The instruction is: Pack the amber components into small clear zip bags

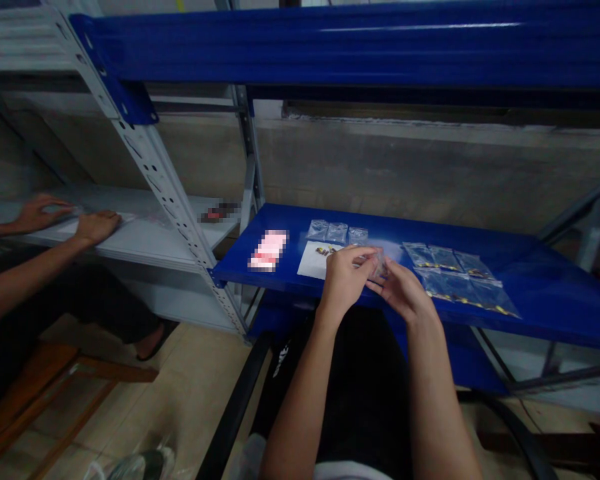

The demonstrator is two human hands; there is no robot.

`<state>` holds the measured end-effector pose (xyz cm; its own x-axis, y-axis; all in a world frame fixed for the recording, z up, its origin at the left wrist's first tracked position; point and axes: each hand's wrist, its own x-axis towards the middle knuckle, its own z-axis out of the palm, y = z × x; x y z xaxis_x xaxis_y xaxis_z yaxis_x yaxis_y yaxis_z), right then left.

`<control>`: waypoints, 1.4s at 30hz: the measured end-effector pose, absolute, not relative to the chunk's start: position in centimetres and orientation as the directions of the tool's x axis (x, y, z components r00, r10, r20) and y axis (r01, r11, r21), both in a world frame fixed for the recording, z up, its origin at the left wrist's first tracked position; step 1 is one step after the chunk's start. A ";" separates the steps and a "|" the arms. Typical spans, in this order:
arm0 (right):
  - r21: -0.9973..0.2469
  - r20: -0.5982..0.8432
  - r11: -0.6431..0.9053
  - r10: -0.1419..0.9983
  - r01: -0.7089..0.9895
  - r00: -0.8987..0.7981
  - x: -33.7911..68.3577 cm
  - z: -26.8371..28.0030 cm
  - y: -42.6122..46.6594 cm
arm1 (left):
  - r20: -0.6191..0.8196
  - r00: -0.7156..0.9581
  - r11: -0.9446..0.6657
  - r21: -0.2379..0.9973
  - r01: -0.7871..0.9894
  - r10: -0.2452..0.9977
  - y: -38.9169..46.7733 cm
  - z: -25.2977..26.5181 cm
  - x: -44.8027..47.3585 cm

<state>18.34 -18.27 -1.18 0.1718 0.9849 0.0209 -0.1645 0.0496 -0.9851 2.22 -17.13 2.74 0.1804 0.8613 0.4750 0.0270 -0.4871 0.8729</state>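
Observation:
A small clear plastic bag (379,264) is held up between my two hands over the blue shelf. My left hand (347,270) pinches it from the left, fingers closed. On the other side, my right hand (403,287) grips its edge between thumb and fingers. Whether anything is inside the bag is too blurred to tell. Just beneath my left hand lies a white sheet (311,265) with several small brown and yellow pieces (323,251) on it. Behind the sheet sit three clear bags (337,232). To the right, several bags with yellow and dark pieces (443,258) lie in two rows.
The blue shelf (555,280) stretches across, with a blue beam (355,47) above. A blurred pink item (269,250) lies at its left end. Beyond a perforated metal upright (155,180), another person's hands (97,227) work at a white shelf (155,247).

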 end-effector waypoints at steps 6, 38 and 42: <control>-0.976 0.026 0.074 0.973 -0.203 0.228 19.5 -2.5 -18.0 | 0.375 0.250 -0.400 0.915 0.056 0.892 -16.1 1.5 1.6; -0.493 0.257 -0.009 0.954 0.870 0.155 20.7 0.9 -5.8 | 0.370 0.516 -0.635 0.450 0.628 0.773 -4.4 -4.2 2.7; -0.425 0.260 0.028 0.961 0.905 0.092 20.4 1.3 -5.6 | 0.361 0.501 -0.617 0.470 0.631 0.787 -4.6 -4.3 2.5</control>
<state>20.35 -5.57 1.33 0.0923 0.9611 0.2604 0.9047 0.0283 -0.4250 2.55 -4.60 -4.27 0.5012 0.7866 0.3605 0.6308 -0.6174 0.4701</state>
